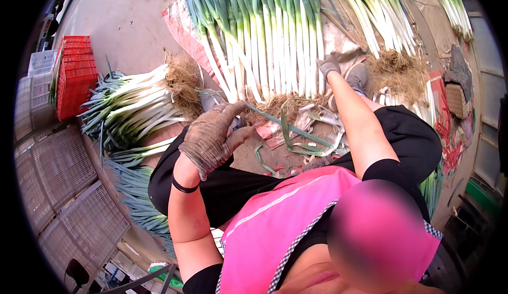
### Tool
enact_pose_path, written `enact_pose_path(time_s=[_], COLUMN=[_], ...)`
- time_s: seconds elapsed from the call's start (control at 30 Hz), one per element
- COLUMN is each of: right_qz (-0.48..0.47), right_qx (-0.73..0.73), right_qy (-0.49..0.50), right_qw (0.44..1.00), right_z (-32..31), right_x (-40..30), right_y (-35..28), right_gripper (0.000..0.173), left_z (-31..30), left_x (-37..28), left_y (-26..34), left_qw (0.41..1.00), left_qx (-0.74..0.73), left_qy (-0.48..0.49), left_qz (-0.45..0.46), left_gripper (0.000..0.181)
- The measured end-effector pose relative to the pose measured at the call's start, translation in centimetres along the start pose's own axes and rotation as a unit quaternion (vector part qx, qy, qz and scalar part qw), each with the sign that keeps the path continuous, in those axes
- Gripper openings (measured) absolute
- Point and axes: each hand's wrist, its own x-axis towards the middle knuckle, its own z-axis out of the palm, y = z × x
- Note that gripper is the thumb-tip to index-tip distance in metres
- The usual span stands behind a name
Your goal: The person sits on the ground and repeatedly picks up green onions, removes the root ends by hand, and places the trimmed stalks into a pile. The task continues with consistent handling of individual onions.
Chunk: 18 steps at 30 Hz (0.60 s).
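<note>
My left hand (214,137), in a soiled knitted work glove, is held above my left knee with thumb and fingers apart and nothing in it. My right hand (330,66), gloved too, is at the right edge of a wide row of leeks (274,52). Its fingers are at the outermost white stem; whether they close on it I cannot tell. The leeks lie side by side, green tops away from me and roots (285,103) towards me. A long loose leek leaf (293,126) crosses the ground between my legs.
On the left lie a leek pile (139,99), a red plastic crate (77,78) and grey crates (63,175). Another bunch of leeks (383,16) is at the upper right. Red ties (450,147) lie by a block (456,99) at the right. Peeled leaf scraps (329,135) litter the ground.
</note>
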Motion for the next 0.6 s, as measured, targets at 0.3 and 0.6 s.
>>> enact_pose_path(time_s=[0.3,0.6], right_qz=[-0.104,-0.095], right_qx=[0.224,0.680], right_qy=[0.077,-0.382], right_qw=[0.966,0.618], right_z=[-0.2,-20.4], right_x=[-3.3,-18.3], right_y=[-1.5,-10.5], right_gripper=[0.048,0.024], left_z=[-0.2,1.2], left_x=[1.1,5.3], left_y=[1.6,3.6], left_qw=[0.998,0.993], left_qx=[0.036,-0.115], left_qy=[-0.039,-0.012], left_qz=[-0.040,0.001], left_gripper=[0.044,0.052])
